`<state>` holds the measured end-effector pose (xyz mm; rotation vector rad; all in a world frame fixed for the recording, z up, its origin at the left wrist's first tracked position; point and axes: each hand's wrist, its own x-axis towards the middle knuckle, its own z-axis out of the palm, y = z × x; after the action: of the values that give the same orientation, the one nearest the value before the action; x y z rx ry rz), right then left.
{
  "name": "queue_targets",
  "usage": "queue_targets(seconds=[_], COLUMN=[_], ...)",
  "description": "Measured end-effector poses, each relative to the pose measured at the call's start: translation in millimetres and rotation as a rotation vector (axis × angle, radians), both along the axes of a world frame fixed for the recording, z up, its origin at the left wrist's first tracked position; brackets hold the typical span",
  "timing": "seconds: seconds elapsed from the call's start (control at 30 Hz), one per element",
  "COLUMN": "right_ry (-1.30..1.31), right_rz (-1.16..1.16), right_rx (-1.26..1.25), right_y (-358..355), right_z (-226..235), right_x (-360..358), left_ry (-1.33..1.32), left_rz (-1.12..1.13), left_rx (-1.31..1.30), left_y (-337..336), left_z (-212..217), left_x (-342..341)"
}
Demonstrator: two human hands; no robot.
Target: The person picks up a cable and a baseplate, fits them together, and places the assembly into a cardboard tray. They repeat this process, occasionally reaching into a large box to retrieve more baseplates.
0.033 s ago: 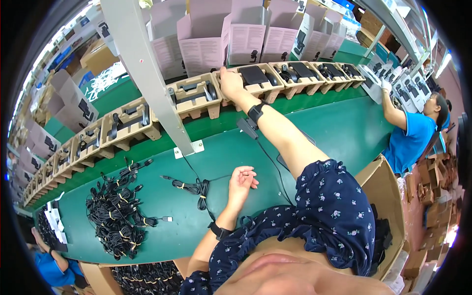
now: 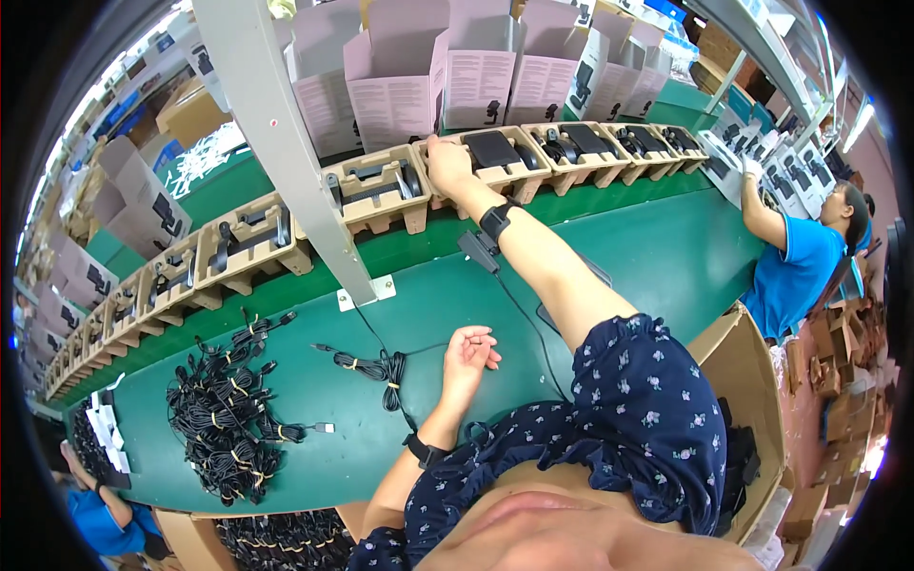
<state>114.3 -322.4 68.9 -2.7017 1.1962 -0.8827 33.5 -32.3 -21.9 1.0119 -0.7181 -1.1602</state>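
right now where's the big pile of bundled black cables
In the head view, the pile of bundled black cables lies on the green table at lower left, well left of the left hand and below the row of cardboard trays.

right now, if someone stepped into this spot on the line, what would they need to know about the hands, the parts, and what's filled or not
Right hand: stretched out to the brown moulded pulp tray at the back of the green table, fingers on its near left edge beside the flat black adapter lying in it.
Left hand: empty, palm up on the table, just right of a bundled black cable.
Supply: a heap of tied black cables lies to the left.
Done: the trays along the row already hold black parts.
Left: the loose cable bundle and the heap are not in any tray.
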Motion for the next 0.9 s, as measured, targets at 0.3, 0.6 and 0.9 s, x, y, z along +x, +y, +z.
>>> queue_targets(seconds=[0.3, 0.6, 0.9], right_ry=[0.157, 0.201, 0.559], right_rz=[0.044, 0.055, 0.083], right_rx=[0.012, -0.342, 0.197], right_y=[-6.3, 0.7, 43.8], right_z=[5.5, 7.8, 30.1], right_x=[-10.7, -65.5, -238.0], left_ry=[0.006, -0.02, -0.11], left_rz=[-0.016, -0.007, -0.042], left_rx=[0.001, 0.056, 0.092], left_y=[0.3, -8.3, -4.3], left_z=[-2.0, 3.0, 6.3], left_x=[-3.4, 4.4, 2.2])
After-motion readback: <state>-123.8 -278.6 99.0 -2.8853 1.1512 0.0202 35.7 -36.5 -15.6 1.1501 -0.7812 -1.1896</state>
